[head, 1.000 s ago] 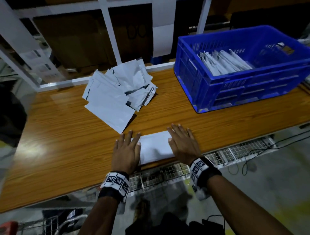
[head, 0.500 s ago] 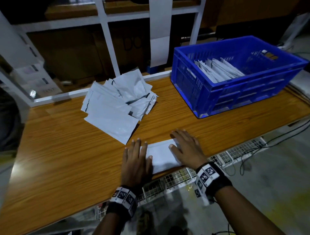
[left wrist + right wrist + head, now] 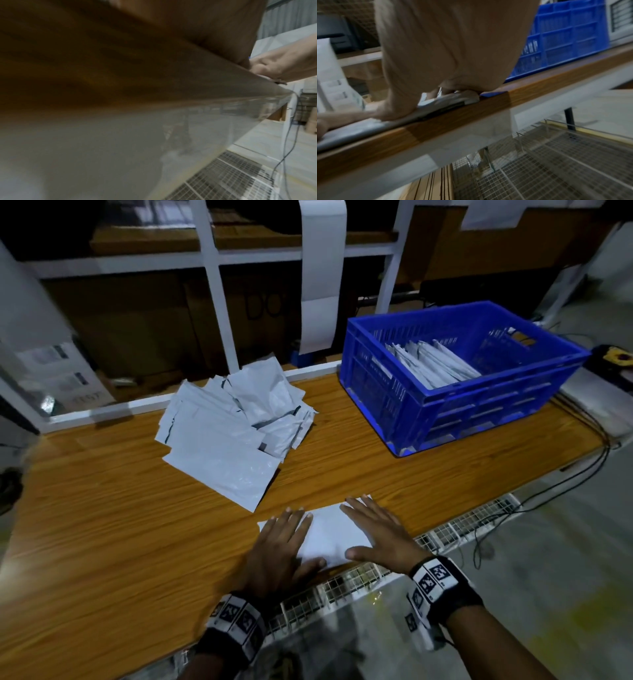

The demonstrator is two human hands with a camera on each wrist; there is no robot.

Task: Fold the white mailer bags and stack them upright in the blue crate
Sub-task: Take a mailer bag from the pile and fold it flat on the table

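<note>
A folded white mailer bag (image 3: 330, 534) lies flat at the wooden table's near edge. My left hand (image 3: 279, 546) presses its left part with straight fingers. My right hand (image 3: 376, 530) lies flat on its right part, thumb along the near edge. From the right wrist view the right hand (image 3: 436, 56) bears down on the mailer bag (image 3: 440, 102) at the table lip. A loose pile of unfolded white mailer bags (image 3: 233, 433) sits behind my hands. The blue crate (image 3: 455, 412) stands at the back right, with several folded bags (image 3: 431, 364) upright inside.
The wooden table (image 3: 102, 525) stretches to the left. A white rack frame (image 3: 212, 289) with cardboard boxes rises behind it. A wire mesh shelf (image 3: 342, 580) runs below the near edge. Black cables (image 3: 582, 474) hang off the right end.
Both hands have stayed flat on the folded bag, sliding slightly apart across it. The head view has shifted, so the crate and pile appear farther away.
</note>
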